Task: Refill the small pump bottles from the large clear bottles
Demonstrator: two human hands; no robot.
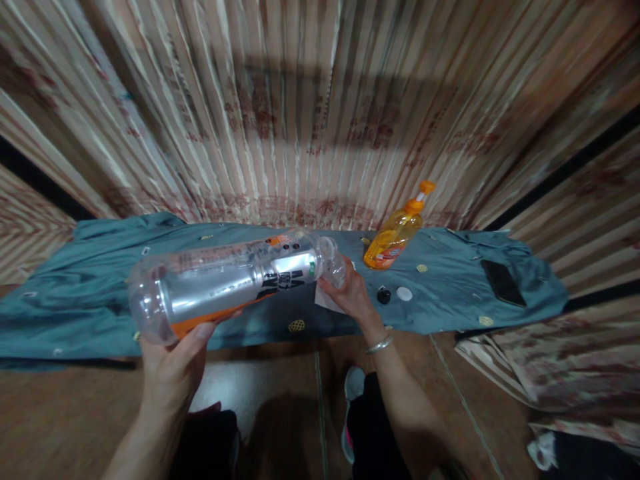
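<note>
My left hand [177,357] is closed around the base end of a big clear plastic bottle [240,277] with a silver and orange label. The bottle lies nearly level in the air, its neck pointing right. At that neck my right hand [350,290], with a silver bangle on the wrist, is closed on a small clear plastic piece [334,267]. Whether that piece is a cup or a small bottle I cannot tell. A pale sheet [327,300] shows below the right fingers. Just right of this hand lie a small black cap [384,295] and a white disc [404,293].
An orange pump bottle [395,237] stands towards the back of a narrow table with a teal cloth [440,267]. A dark phone [503,283] lies at the right. Pleated curtains [300,120] hang behind. A bag [500,360] sits on the floor at right.
</note>
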